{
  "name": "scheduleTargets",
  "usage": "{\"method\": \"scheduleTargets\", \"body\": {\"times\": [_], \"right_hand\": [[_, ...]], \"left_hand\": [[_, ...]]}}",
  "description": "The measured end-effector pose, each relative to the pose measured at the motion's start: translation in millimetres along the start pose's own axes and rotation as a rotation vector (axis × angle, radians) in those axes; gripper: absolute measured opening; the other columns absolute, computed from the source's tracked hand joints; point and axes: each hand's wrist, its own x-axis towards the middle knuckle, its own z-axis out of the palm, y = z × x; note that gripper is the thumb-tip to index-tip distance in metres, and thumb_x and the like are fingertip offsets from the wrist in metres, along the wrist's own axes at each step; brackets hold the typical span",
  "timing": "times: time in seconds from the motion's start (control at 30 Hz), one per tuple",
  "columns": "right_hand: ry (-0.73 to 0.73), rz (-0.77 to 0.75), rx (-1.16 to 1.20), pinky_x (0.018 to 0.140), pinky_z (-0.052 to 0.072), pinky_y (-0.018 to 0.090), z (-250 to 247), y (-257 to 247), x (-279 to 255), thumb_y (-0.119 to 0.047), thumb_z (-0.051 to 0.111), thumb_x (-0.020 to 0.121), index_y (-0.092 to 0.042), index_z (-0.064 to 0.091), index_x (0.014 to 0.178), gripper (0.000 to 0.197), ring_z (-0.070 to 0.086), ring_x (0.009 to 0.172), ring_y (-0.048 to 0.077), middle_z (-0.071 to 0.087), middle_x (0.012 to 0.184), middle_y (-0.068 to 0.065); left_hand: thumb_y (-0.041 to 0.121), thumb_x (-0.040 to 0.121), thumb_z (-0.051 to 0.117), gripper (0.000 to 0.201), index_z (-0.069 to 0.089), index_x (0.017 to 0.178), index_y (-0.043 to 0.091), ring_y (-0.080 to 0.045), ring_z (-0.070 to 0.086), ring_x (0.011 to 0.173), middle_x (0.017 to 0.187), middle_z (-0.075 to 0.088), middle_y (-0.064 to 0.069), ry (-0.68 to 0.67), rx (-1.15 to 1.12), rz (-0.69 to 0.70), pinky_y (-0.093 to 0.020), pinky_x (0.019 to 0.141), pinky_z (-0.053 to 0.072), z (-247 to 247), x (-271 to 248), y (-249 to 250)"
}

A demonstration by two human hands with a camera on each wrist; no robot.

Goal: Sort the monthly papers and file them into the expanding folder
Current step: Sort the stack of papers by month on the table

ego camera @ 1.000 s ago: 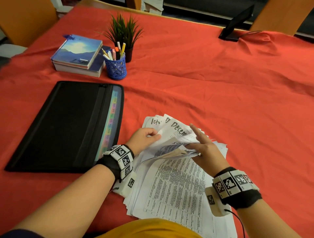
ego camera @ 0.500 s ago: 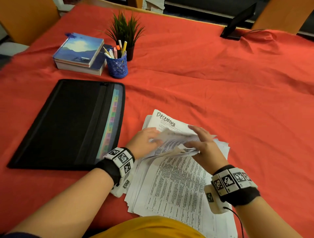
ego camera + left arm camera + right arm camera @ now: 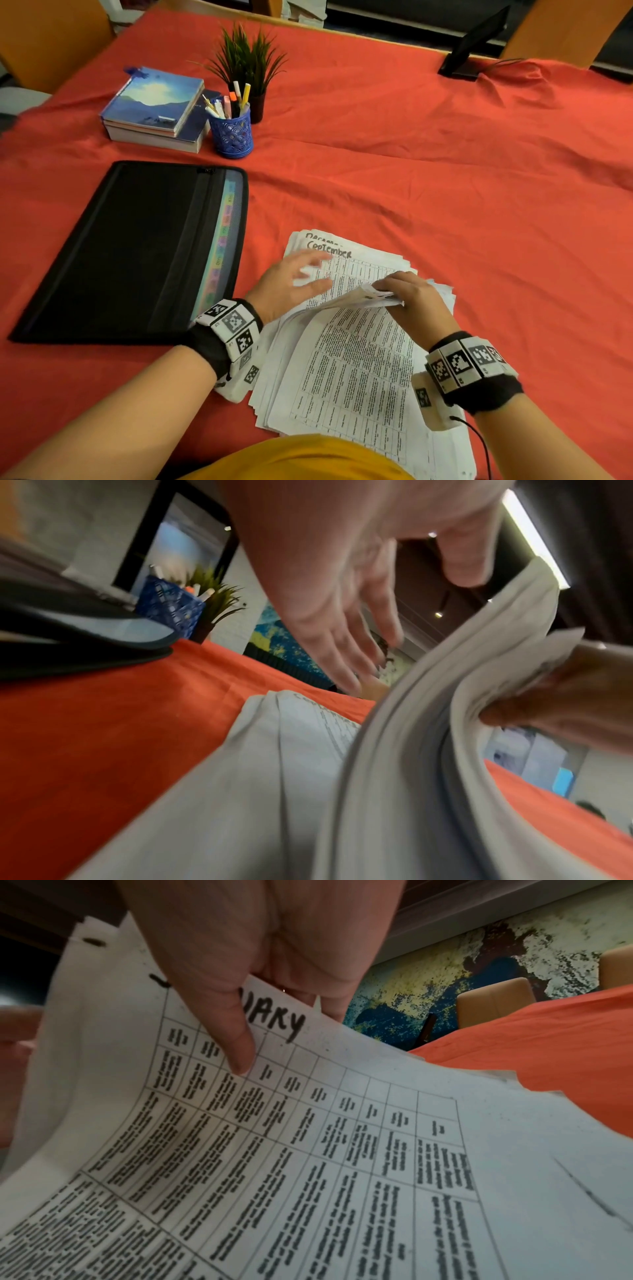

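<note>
1. A red tablecloth (image 3: 428,178) covers the whole table, creased across its middle.

2. The black expanding folder (image 3: 130,250) lies flat at the person's left, its long edge open toward the papers, a row of coloured tabs (image 3: 221,246) showing inside the opening; nothing more of its contents can be made out.

3. The stack of papers (image 3: 352,370) sits on the cloth directly in front of the person, just beside the folder's right edge but apart from it. The near sheets are printed tables. At the far end, turned-over sheets lie flat, the top one hand-lettered "September" (image 3: 329,251), another heading half hidden behind it.

4. Two books (image 3: 154,109) are stacked at the far left, with a blue mesh pen cup (image 3: 231,135) holding markers and pens just beside them and a small potted plant (image 3: 248,61) right behind the cup.

5. The right hand (image 3: 416,301) pinches the lifted far ends of several sheets, thumb on a page headed with letters ending "UARY" (image 3: 274,1020), fingers curled beneath.

6. The left hand (image 3: 291,286) is above the September sheet with fingers spread and straight, blurred, so contact with the paper is uncertain.

7. A dark stand (image 3: 472,48) sits at the table's far right edge.
</note>
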Motion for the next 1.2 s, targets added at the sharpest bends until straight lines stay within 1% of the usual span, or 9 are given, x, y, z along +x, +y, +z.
{"method": "scheduleTargets", "body": {"times": [0.13,0.27,0.37,0.53,0.77,0.9,0.97,1.1,1.2], "right_hand": [[-0.024,0.072,0.011,0.074,0.048,0.032,4.0,-0.4,0.5,0.008,0.069,0.069,-0.009,0.068,0.099,0.034,0.064,0.081,0.026,0.069,0.089,0.004],[-0.014,0.077,-0.002,0.078,0.046,0.03,6.3,-4.4,-4.0,0.002,0.071,0.074,-0.007,0.066,0.107,0.034,0.065,0.089,0.026,0.069,0.102,0.006],[-0.015,0.137,0.012,0.083,0.045,0.028,7.7,-2.7,-7.1,-0.004,0.068,0.079,-0.009,0.061,0.117,0.038,0.063,0.097,0.024,0.066,0.111,0.005],[-0.021,0.173,0.089,0.09,0.037,0.017,3.6,-2.5,-8.5,-0.007,0.065,0.082,-0.02,0.047,0.131,0.053,0.051,0.112,0.008,0.052,0.13,-0.004],[0.054,0.04,0.109,0.088,0.043,0.027,6.7,3.4,-10.1,0.003,0.07,0.074,-0.021,0.062,0.093,0.032,0.053,0.11,0.016,0.051,0.13,0.008],[0.043,-0.005,0.058,0.094,0.038,0.035,8.8,4.2,-10.0,0.004,0.073,0.069,-0.015,0.066,0.081,0.024,0.05,0.114,0.029,0.058,0.118,0.008],[0.045,-0.017,0.058,0.091,0.04,0.032,7.1,4.5,-10.1,0.002,0.072,0.071,-0.014,0.068,0.082,0.02,0.054,0.108,0.028,0.061,0.109,0.006],[0.031,0.026,0.111,0.068,0.051,0.03,3.3,1.9,-12.1,-0.001,0.069,0.074,-0.013,0.069,0.086,0.017,0.062,0.079,0.019,0.066,0.085,-0.002],[0.057,0.041,0.129,0.071,0.045,0.014,4.1,1.2,-13.0,-0.009,0.067,0.077,-0.013,0.069,0.09,0.013,0.062,0.078,0.014,0.067,0.085,-0.003]], "left_hand": [[0.019,0.091,0.058,0.035,0.055,0.126,0.015,-0.001,0.057,0.108,0.122,0.06,0.003,-0.27,-0.109,-0.168,-0.013,0.095,0.043,5.4,-5.8,-4.7],[0.015,0.094,0.053,0.03,0.06,0.121,0.004,-0.003,0.06,0.097,0.11,0.065,0.001,-0.157,-0.024,-0.17,-0.014,0.087,0.047,8.0,-2.5,-7.4],[0.011,0.093,0.053,0.022,0.069,0.086,-0.004,-0.009,0.052,0.069,0.073,0.061,-0.004,-0.066,0.064,-0.147,-0.026,0.07,0.044,10.4,2.0,-8.2],[0.004,0.09,0.055,0.015,0.069,0.086,0.001,0.011,0.053,0.06,0.069,0.061,0.013,0.052,0.075,-0.142,-0.01,0.068,0.043,14.1,8.1,-4.6],[0.008,0.091,0.054,0.021,0.05,0.072,0.014,-0.002,0.039,0.05,0.054,0.047,0.012,0.12,0.004,-0.19,-0.02,0.056,0.033,20.0,6.1,-5.5],[0.0,0.087,0.054,0.034,0.042,0.097,0.03,-0.012,0.054,0.088,0.093,0.057,-0.001,0.228,-0.037,-0.233,-0.025,0.08,0.042,19.8,5.3,-7.5],[-0.008,0.083,0.053,0.046,0.04,0.098,0.034,-0.004,0.053,0.103,0.106,0.053,0.004,0.236,-0.032,-0.153,-0.025,0.091,0.042,17.0,3.7,-7.5],[0.02,0.089,0.06,0.009,0.061,0.095,0.027,0.009,0.055,0.097,0.1,0.063,0.012,-0.114,-0.078,-0.125,-0.013,0.09,0.041,7.4,-8.1,-9.3],[0.046,0.082,0.061,0.038,0.066,0.111,0.022,0.001,0.058,0.108,0.111,0.068,0.011,-0.295,-0.056,-0.206,-0.014,0.095,0.041,3.4,-20.1,-18.5]]}}
